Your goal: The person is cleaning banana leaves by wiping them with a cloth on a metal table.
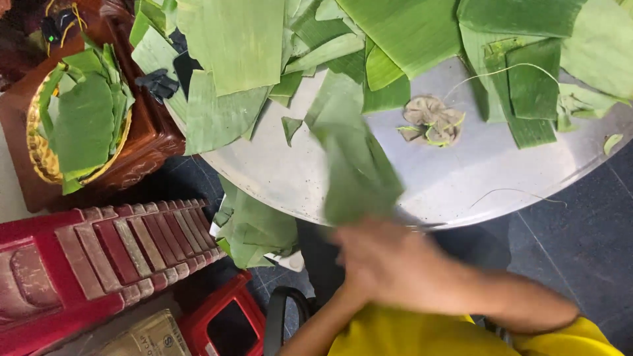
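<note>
My two hands meet just below the near edge of the round metal table (461,178), and both are blurred by motion. My right hand (415,264) lies over my left hand (359,267). Together they grip the lower end of a folded strip of green banana leaf (356,171), which stands up over the table edge. The fingers are closed around the leaf, though the blur hides the exact grip. Yellow sleeves (395,336) show at the bottom.
Cut banana leaves (409,33) cover the far half of the table, with a crumpled rag (432,120) and thin strings among them. A woven basket of leaf pieces (82,125) sits on a wooden stand at left. Red plastic stools (99,257) and fallen leaves (254,231) lie below.
</note>
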